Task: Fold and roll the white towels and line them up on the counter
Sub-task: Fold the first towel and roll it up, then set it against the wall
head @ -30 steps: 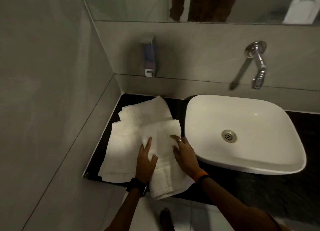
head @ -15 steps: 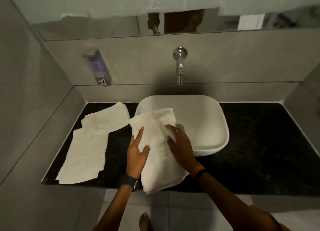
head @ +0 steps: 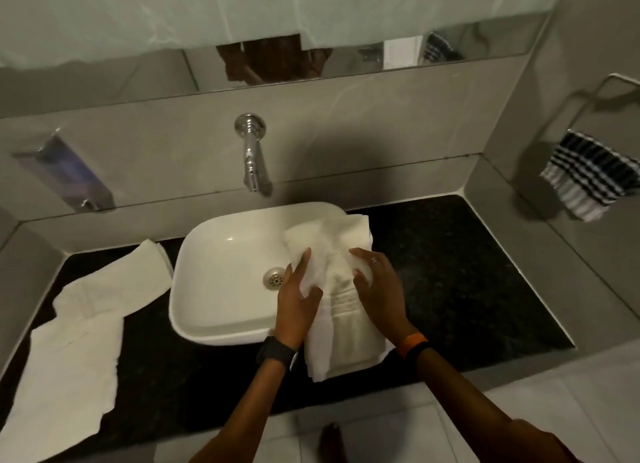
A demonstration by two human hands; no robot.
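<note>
Holding a folded white towel (head: 341,310) between both hands, we have it lying lengthwise across the right side of the white basin (head: 221,282), its far end over the basin's rim and its near end hanging past the front edge of the dark surface (head: 460,282). Our left hand (head: 296,303) pinches the towel's left edge, fingers (head: 300,265) curled over the cloth and thumb underneath a fold. Our right hand (head: 379,289) presses on the towel's right side, its fingers grasping a bunched fold; a ring shows on one of them. A black watch (head: 277,353) sits on the left wrist and an orange band (head: 412,343) on the right.

To the left of the basin, two more white towels (head: 90,310) lie spread flat on the surface, overlapping, one reaching toward the back wall and the other toward the front left corner. A chrome tap (head: 251,150) juts from the wall above the basin, a soap dispenser (head: 65,171) hangs at the left, and a striped cloth (head: 588,175) hangs from a rail on the right wall.
</note>
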